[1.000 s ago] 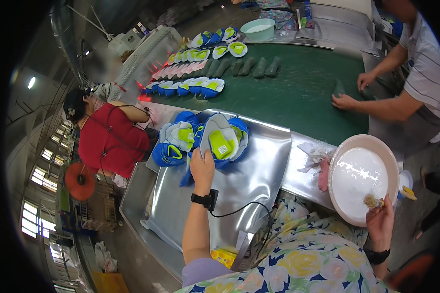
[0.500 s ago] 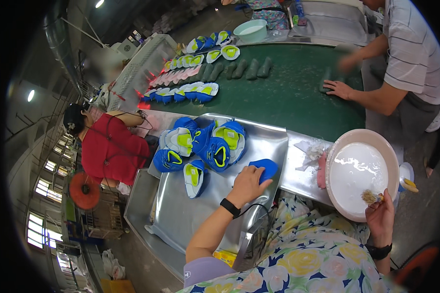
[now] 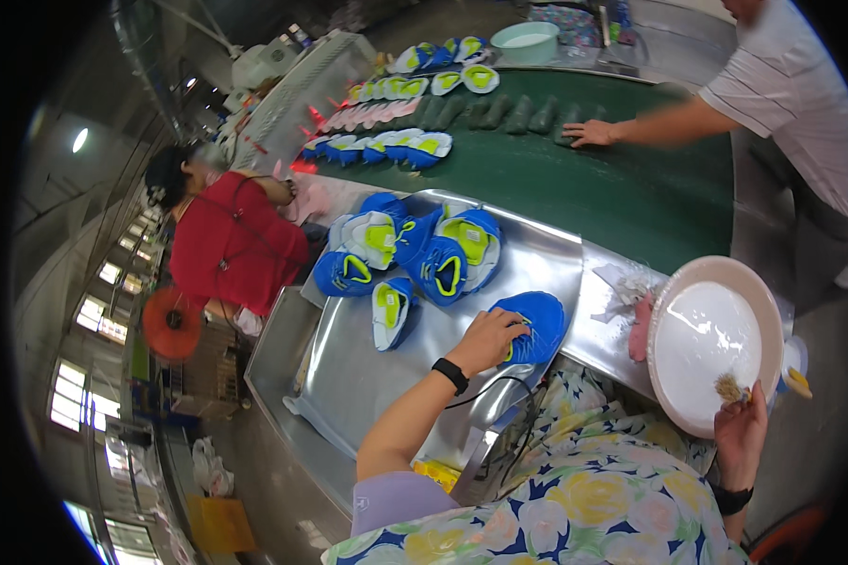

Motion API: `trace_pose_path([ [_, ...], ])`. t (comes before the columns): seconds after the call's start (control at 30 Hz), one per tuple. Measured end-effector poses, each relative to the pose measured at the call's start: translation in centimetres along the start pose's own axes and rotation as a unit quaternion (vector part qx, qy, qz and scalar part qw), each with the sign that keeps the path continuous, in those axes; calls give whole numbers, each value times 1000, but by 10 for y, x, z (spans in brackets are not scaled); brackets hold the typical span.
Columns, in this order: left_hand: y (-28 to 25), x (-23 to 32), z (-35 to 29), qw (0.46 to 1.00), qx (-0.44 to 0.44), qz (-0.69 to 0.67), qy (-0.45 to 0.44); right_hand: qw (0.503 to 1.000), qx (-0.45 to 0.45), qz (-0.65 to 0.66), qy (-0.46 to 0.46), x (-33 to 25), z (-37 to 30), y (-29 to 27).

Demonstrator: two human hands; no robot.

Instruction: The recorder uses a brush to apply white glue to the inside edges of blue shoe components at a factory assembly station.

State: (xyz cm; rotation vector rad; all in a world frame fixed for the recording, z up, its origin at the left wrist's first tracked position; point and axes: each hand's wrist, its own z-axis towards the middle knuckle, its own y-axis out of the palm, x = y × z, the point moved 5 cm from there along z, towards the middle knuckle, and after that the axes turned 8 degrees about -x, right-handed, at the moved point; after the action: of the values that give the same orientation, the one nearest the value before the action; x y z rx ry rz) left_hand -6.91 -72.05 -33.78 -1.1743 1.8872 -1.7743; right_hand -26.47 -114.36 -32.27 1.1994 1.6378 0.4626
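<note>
A blue shoe upper point(image 3: 543, 320) lies at the right side of the metal tray point(image 3: 367, 377), under my left hand point(image 3: 485, 341). The fingers are closed on its near left edge. At the right, my right hand point(image 3: 740, 438) pinches a short-handled brush point(image 3: 728, 387), its pale bristles over the near right part of a beige basin point(image 3: 771, 325). White liquid fills the basin. A pile of blue shoe uppers point(image 3: 438, 268) with lime-green linings sits at the tray's far end. One upper point(image 3: 390, 313) leans apart, nearer to my left hand.
Beyond the tray runs a green conveyor belt point(image 3: 622, 207) with rows of dark foot-shaped pieces point(image 3: 518, 115) and blue uppers point(image 3: 386, 149). A co-worker's hand point(image 3: 589, 133) touches one dark piece. Another person in red point(image 3: 240, 240) works at the left. A pink cloth point(image 3: 641, 330) lies beside the basin.
The blue upper has turned in my left hand and shows more of its laced top. My right hand with the brush has moved slightly. The co-worker's hand has reached farther left along the belt.
</note>
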Motion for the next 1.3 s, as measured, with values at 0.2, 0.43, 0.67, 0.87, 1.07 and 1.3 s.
trace_pose_path([
  [0.2, -68, -26, -27, 963, 255, -28, -77, 1000, 25, -15, -8, -5, 0, 0],
  [0.43, -161, -108, -94, 836, 479, 74, -257, 998, 58, -5, 29, 12, 4, 19],
  [0.67, -44, -205, -112, 752, 361, 3, -551, 997, 76, -16, -13, 4, -1, 13],
  [0.87, 47, -205, -198, 489, 477, -322, -656, 997, 78, -3, -8, -3, 0, -5],
  [1.07, 56, -222, -144, 474, 434, -512, -570, 997, 74, -6, 1, -3, 11, 16],
  [1.3, -129, -204, -87, 709, 488, 3, -509, 997, 72, 5, -24, -11, -1, -7],
])
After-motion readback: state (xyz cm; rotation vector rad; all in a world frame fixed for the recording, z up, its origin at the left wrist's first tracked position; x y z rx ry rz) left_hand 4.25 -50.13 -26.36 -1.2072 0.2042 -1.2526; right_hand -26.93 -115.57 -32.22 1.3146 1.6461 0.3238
